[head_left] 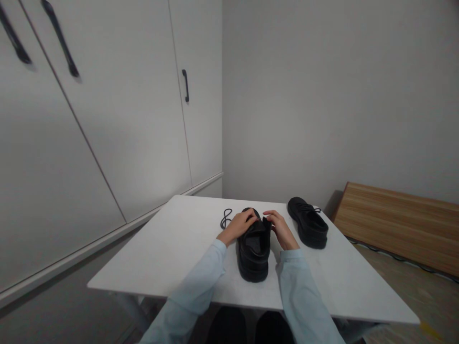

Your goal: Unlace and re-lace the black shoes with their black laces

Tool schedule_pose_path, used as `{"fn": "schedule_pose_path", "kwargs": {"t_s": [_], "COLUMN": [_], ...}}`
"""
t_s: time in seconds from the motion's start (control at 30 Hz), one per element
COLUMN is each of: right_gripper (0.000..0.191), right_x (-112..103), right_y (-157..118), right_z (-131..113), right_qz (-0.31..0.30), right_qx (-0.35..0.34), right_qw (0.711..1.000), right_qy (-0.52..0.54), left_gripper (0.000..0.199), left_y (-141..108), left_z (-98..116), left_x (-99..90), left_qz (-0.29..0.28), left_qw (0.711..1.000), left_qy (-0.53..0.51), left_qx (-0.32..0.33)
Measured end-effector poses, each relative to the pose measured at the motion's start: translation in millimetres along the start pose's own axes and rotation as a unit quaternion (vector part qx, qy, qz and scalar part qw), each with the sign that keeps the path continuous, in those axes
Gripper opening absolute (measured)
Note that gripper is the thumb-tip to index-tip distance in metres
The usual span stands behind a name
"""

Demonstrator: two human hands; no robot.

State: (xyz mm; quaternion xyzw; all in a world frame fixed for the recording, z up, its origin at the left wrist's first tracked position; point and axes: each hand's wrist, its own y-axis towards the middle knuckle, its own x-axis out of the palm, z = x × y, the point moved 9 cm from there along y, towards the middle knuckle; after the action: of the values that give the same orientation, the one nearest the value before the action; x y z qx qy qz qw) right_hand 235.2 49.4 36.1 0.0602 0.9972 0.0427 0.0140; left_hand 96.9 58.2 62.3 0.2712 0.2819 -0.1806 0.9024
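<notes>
While the light-blue left sleeve point(201, 277) and right sleeve point(304, 282) are reaching in over the near edge of the white counter point(143, 267), the near black shoe point(253, 267) is standing upright between them, its heel facing the person and its toe pointing away. The left hand point(238, 227) is bending over the front of the opening, thumb and fingertips drawing close together at the lacing area; what they may be pinching is too small to tell. The right hand point(281, 231) is curving its fingers in against the raised right flap, but whether it is gripping that edge or only touching it cannot be told. Just left of the shoe's front, a thin dark lace point(225, 220) is lying in loose loops on the counter, its inner end disappearing near the left hand. The near shoe is looking only partly laced at most: its flaps are spreading apart, no finished bow is showing, and the hands are hiding how many eyelets are holding lace. Farther right and a little beyond, the other black shoe point(311, 234) is resting upright near the counter's far edge, its lace crossing the front and appearing fully fitted. Beyond it, a wood-grained board point(394, 220) is sitting beside the grey wall point(322, 95).
</notes>
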Motion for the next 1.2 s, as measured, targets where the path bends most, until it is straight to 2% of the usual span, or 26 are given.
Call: {"fn": "schedule_pose_path", "kwargs": {"t_s": [0.23, 0.47, 0.67, 0.97, 1.2], "right_gripper": [0.029, 0.027, 0.025, 0.020, 0.026], "right_x": [-5.6, -6.4, -6.4, -4.5, -1.7], "right_y": [0.5, -1.0, 0.1, 1.7, 2.2], "right_z": [6.1, 4.9, 6.6, 14.0, 23.7], "right_qz": [0.030, 0.033, 0.029, 0.020, 0.009], "right_qx": [0.038, 0.034, 0.028, 0.042, 0.051], "right_qw": [0.998, 0.997, 0.997, 0.994, 0.997], "right_qy": [0.046, 0.055, 0.069, 0.103, 0.056], "left_gripper": [0.018, 0.011, 0.012, 0.009, 0.006], "left_y": [8.8, 21.6, 24.1, 24.8, 24.7], "left_z": [3.7, 15.2, 23.4, 28.8, 23.6], "left_x": [2.7, 1.6, 7.3, 9.5, 9.6], "left_qz": [-0.026, -0.028, -0.045, -0.047, -0.037], "left_qw": [0.994, 0.982, 0.967, 0.968, 0.968], "left_qy": [0.108, 0.185, 0.249, 0.246, 0.247], "left_qx": [0.022, -0.024, -0.001, 0.005, -0.017]}}
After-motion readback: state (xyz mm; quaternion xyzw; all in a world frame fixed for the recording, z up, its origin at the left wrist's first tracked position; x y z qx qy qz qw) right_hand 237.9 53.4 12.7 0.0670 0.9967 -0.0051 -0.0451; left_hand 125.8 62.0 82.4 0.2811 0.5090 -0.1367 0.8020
